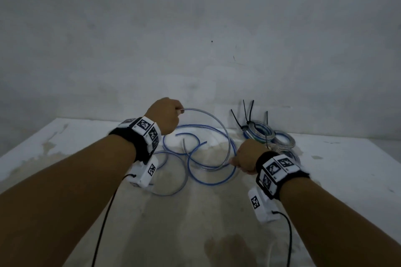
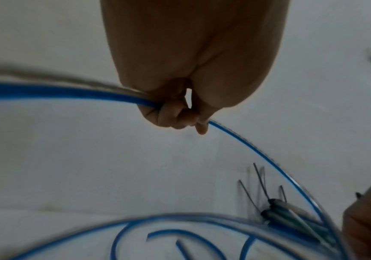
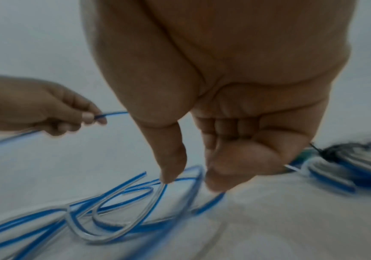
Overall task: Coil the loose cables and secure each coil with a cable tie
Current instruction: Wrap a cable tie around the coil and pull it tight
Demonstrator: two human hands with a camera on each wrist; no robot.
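The loose blue-and-clear cable (image 1: 208, 136) lies in wide loops on the white desk (image 1: 347, 158) in front of you. Your left hand (image 1: 163, 115) holds it raised, grip pinching the cable. Your right hand (image 1: 247, 156) pinches the same cable lower, near the desk. Behind your right hand lie finished coils (image 1: 260, 131) bound with black cable ties (image 1: 249, 115).

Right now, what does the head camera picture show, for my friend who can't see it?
Both hands hold a loose blue-and-clear cable over a white table: left hand raised, right hand lower. Tied coils lie behind.
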